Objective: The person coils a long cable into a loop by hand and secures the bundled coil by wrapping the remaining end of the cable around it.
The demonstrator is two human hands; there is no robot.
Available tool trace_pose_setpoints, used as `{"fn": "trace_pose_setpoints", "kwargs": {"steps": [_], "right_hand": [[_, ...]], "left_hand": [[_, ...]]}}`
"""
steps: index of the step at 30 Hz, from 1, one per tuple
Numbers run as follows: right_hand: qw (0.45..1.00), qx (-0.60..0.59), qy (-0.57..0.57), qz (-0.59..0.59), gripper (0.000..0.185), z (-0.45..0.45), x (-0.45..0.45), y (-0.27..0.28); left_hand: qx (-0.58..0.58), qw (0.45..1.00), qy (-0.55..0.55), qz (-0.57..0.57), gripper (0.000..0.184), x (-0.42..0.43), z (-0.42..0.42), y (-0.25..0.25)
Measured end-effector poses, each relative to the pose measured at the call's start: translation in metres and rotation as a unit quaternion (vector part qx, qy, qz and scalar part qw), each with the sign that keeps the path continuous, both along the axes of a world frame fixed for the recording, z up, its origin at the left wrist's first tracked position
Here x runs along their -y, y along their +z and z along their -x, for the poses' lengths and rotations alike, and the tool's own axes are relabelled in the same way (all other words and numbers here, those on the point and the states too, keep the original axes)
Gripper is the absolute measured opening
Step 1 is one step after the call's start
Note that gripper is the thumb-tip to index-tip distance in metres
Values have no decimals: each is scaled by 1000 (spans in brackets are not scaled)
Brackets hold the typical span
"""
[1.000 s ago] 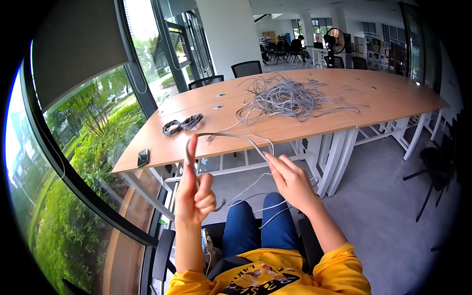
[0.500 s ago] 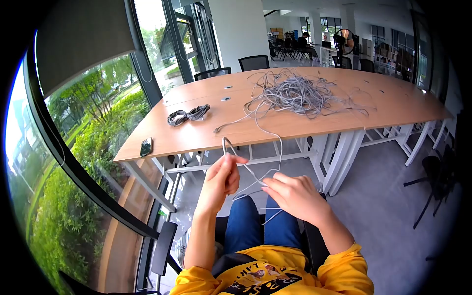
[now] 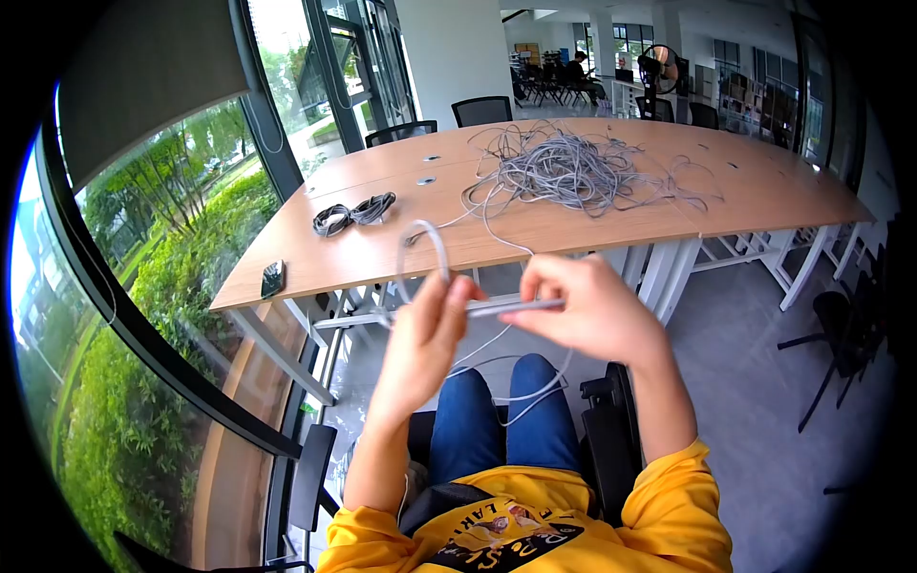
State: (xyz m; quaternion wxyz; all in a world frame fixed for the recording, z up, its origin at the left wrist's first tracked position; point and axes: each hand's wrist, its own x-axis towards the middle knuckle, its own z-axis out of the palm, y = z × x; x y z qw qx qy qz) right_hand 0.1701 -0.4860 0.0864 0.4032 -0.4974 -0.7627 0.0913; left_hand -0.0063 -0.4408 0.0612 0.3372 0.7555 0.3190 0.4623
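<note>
A grey cable (image 3: 487,308) runs between my hands, above my lap. My left hand (image 3: 430,325) is closed on it, and a loop of the cable stands up above the fingers. The fingers of my right hand (image 3: 583,306) pinch another stretch of it, to the right of the left hand. Slack cable hangs in loops over my knees and goes up towards the table edge. On the table (image 3: 277,229) lies a large tangled pile of grey cable (image 3: 564,172). To its left is a bundled dark cable (image 3: 353,214), tied in a figure-eight shape.
A phone (image 3: 273,278) lies near the table's left corner. Black chairs (image 3: 481,112) stand behind the table, and a fan (image 3: 659,72) is farther back. An armrest (image 3: 313,468) is at my left. A window runs along the left. A person sits far off.
My right hand has risen and now stretches the cable across from the left hand. The loop at my left hand has grown larger. The view has shifted slightly.
</note>
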Motion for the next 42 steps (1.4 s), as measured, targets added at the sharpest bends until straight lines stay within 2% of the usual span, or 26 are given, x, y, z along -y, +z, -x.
{"fn": "trace_pose_setpoints", "kwargs": {"steps": [3,6,7,9,11,13,15,16,18,19,21,22,23,25,28,29,30,31,33,35,36,37,39,40,41,42], "right_hand": [[992,-84,92,12,12,-16,-2,3],[984,-147,105,3,8,-4,5,8],[981,-137,134,-18,6,-1,2,-1],[986,-38,148,-63,6,6,7,-5],[987,-42,139,-74,5,11,8,-7],[980,-93,145,-100,7,12,5,-11],[982,-58,121,-135,8,16,3,-6],[981,-22,95,-168,8,18,1,-3],[977,-29,111,-181,9,23,-3,0],[972,-35,128,-192,10,26,-5,0],[971,-18,109,-211,17,29,-7,-1],[973,-28,90,-211,21,31,-8,0],[974,-38,72,-211,26,32,-8,0],[976,-65,74,-192,31,33,-10,-6],[980,-78,39,-177,28,30,-21,-20],[987,-114,89,-65,27,27,-21,-22],[978,-149,138,48,27,25,-21,-23],[978,-149,138,49,27,24,-21,-23],[989,-119,83,-3,26,23,-19,-22],[986,-142,85,-27,28,24,-21,-26],[981,-166,85,-51,31,24,-21,-27],[981,-166,85,-52,31,24,-20,-27],[979,-182,66,-57,30,23,-19,-27],[979,-181,67,-57,30,23,-18,-26],[981,-162,53,-98,23,23,-15,-24],[979,-142,39,-138,18,23,-13,-22]], "left_hand": [[95,995,-26,10,24,-3,11,8],[37,996,-63,47,24,1,22,14],[15,996,-64,58,25,4,24,12],[13,992,-109,67,26,12,24,5],[-8,991,-111,75,27,16,25,3],[8,980,-178,89,30,14,25,-2],[22,971,-215,104,31,6,27,-3],[48,949,-278,139,31,0,30,-5],[79,895,-397,186,31,-8,32,-8],[77,895,-398,185,31,-12,33,-13],[228,748,-556,282,32,-24,34,-28],[256,641,-658,301,31,-27,29,-33],[281,601,-677,320,31,-27,27,-36],[311,554,-691,346,31,-28,26,-39],[338,532,-686,364,33,-28,28,-39],[339,533,-685,365,33,-27,30,-39],[333,577,-649,367,34,-27,32,-39],[327,620,-611,369,35,-27,35,-38],[322,635,-594,374,37,-30,37,-36],[285,717,-536,342,38,-27,38,-31],[295,688,-557,358,40,-28,38,-31],[295,688,-558,358,40,-25,36,-30],[236,847,-408,246,42,-15,29,-25],[245,802,-473,269,43,-24,33,-29],[245,802,-473,268,43,-22,33,-27],[256,825,-426,270,41,-16,33,-24]]}}
